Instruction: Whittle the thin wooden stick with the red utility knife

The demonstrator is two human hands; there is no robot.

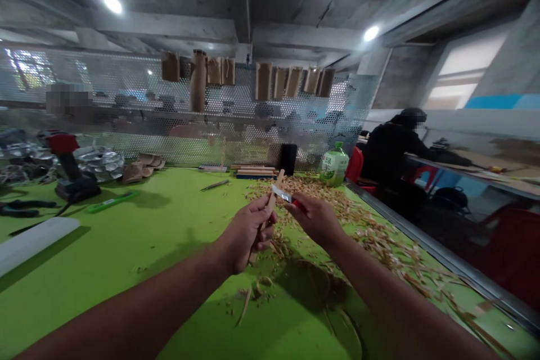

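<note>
Closing around a slim wooden stick (273, 196), the left hand (248, 233) is shown above a green work table (126, 298), its fingers (262, 224) curled tightly and the stick's lower end hidden in the fist. The stick's long axis is tilted up and to the right, away from the wearer, with its upper end left exposed. A red-handled utility knife (295, 201) is held in the closed fingers of the right hand (316, 220), its steel blade (280, 193) directed leftward across the stick's upper part at a steep angle. Whether the blade is touching the wood cannot be told at this resolution, though the two are seen very close together. The stick is nearer to the left hand, and the blade is nearer to the stick than the right hand is. Pale wood shavings (358, 216) are strewn over the table beneath and to the right of both hands. A green-capped drinks bottle (334, 166) and stacked wooden strips (255, 172) are placed beyond them, while a red cordless drill (70, 163) stands at the far left. A co-worker (400, 149) in dark clothing is seated well apart on the right.
</note>
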